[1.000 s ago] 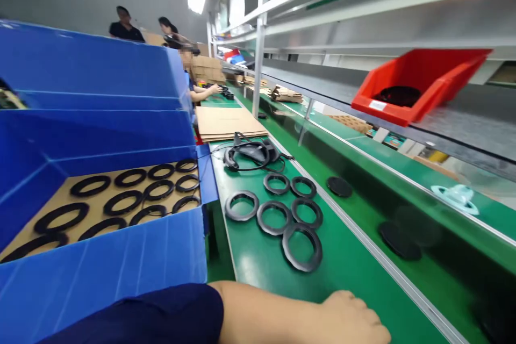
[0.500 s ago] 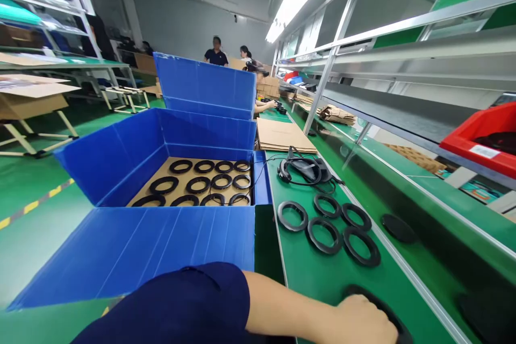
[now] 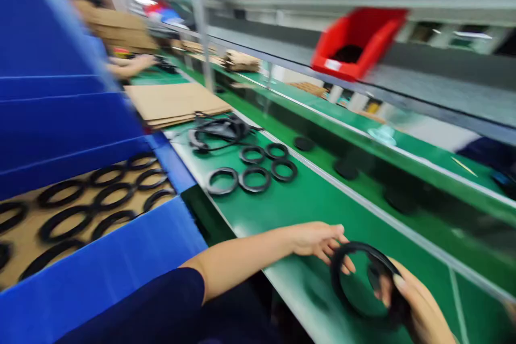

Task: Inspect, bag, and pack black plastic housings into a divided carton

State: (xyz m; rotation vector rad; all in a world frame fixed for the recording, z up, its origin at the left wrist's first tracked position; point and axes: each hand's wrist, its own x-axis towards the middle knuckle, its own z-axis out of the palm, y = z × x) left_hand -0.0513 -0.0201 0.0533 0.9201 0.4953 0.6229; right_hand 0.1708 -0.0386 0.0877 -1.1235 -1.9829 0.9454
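A black ring [image 3: 339, 285] is raised over the green table, tilted toward me. My right hand [image 3: 421, 301] grips its right side, thumb in front and fingers partly seen through the opening. At its left edge is my left hand [image 3: 320, 241], fingers stretched out and some passing behind the rim; contact there is hard to make out. Farther up the table lie several loose black rings [image 3: 255, 179], in two short rows. Behind them sits a bundle of black cable and straps [image 3: 220, 130].
On the left, a blue box [image 3: 133, 247] holds rows of black rings on cardboard. Flat cardboard sheets [image 3: 177, 101] lie farther along the table. A red bin [image 3: 358, 45] sits on the shelf at right. Another person's hand [image 3: 141, 63] is at the far end.
My view has turned right and down. The left hand, earlier over a black ring on the table, is now raised with fingers apart. My right hand has come into view holding a ring.
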